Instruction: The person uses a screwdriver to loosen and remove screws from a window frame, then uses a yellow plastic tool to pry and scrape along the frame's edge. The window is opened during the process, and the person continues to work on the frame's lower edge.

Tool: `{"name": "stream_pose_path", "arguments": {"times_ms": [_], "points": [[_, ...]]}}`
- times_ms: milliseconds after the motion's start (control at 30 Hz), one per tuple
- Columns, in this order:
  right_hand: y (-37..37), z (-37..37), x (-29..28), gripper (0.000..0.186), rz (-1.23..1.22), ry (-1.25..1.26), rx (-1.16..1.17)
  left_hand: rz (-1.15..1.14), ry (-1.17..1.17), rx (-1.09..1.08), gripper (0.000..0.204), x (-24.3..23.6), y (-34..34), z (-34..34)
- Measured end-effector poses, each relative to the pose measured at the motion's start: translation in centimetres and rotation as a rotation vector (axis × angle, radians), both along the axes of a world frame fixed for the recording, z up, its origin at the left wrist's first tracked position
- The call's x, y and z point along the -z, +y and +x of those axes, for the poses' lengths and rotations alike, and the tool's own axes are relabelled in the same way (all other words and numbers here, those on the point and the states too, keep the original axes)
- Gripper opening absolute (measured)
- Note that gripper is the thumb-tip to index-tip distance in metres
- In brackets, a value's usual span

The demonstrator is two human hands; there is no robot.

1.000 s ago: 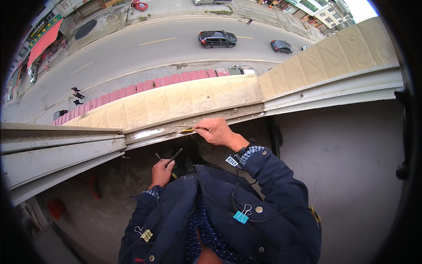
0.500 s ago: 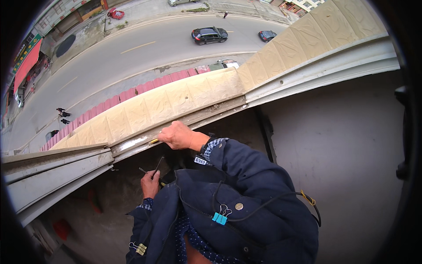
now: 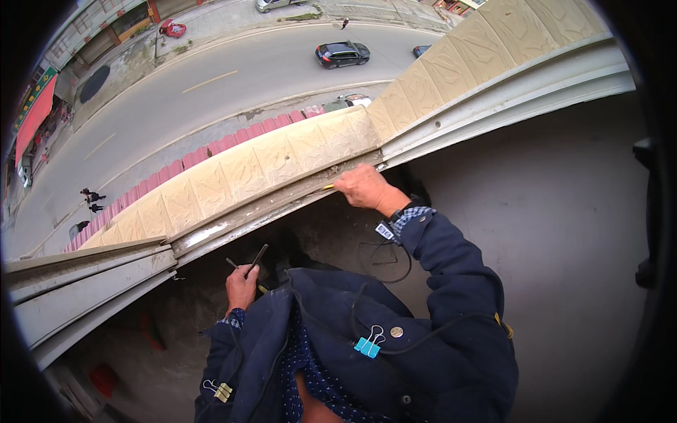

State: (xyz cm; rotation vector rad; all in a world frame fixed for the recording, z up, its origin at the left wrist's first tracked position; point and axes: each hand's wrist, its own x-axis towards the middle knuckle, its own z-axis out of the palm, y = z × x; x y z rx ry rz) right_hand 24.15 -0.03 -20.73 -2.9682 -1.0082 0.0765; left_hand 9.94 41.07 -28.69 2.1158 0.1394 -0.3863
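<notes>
My right hand (image 3: 363, 187) is closed at the right part of the weathered window track (image 3: 271, 204). A slim yellow tool (image 3: 328, 187) sticks out from its fingers toward the left; its exact kind is hidden by the grip. Lower and to the left, below the track, my left hand (image 3: 242, 285) is closed around a dark tool with two thin bars (image 3: 259, 257), whose kind I cannot make out. White patches mark the left stretch of the track.
Tan cladding (image 3: 240, 169) runs outside the track, above a pink ridged roof edge (image 3: 173, 169). Far below lies a street (image 3: 233, 92) with a black car (image 3: 342, 54) and people (image 3: 92, 197). White frame rails (image 3: 92, 282) stand left; a grey surface (image 3: 536, 211) lies right. A black cable hangs near my right sleeve.
My right hand has slid rightward and up along the track with the yellow tool. My left hand stays nearly in place. The view has shifted slightly.
</notes>
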Motion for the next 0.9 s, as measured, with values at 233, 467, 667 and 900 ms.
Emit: {"name": "stream_pose_path", "arguments": {"times_ms": [233, 467, 667, 900], "points": [[-4.4, -0.5, -3.8, 0.006, 0.077, -0.053, 0.177, -0.026, -0.011, -0.013, 0.024, 0.3, 0.8, -0.2], [3.6, -0.3, -2.0, 0.006, 0.408, 0.039, 0.117, -0.024, 0.004, -0.029, 0.024, 0.7, 1.1, -0.3], [5.0, 0.6, 0.0, 0.010, 0.239, 0.134, 0.089, -0.026, 0.014, -0.047, 0.024, 0.6, 1.2, -0.4], [-3.1, 0.9, -2.6, 0.010, -0.066, 0.073, 0.259, -0.024, -0.004, -0.035, 0.025, 1.4, 1.5, 0.0]]}}
